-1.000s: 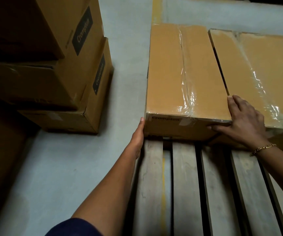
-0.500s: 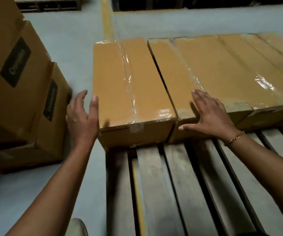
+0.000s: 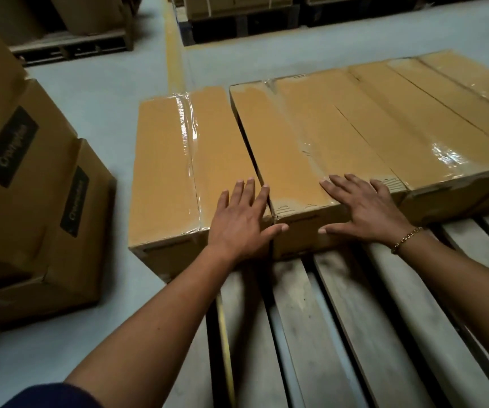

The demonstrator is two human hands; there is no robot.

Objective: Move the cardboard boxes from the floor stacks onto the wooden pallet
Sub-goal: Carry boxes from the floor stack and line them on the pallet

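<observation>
Both flat: left hand (image 3: pixel 241 222), right hand (image 3: pixel 364 207), gripping nothing.
Left: atop leftmost box (image 3: pixel 166 172) on wooden pallet (image 3: pixel 296 334).
Right: atop second box (image 3: pixel 290 160) from pallet's left.

Boxes (image 3: pixel 311 148) lie side by side on the pallet (image 3: pixel 340 334), floor stacks (image 3: pixel 31 201) to its left

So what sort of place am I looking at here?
Most likely a warehouse: sealed brown cardboard boxes lie in a row on a slatted wooden pallet, more labelled brown cartons are stacked on the grey concrete floor, and loaded pallets flank a yellow floor stripe beyond.
</observation>
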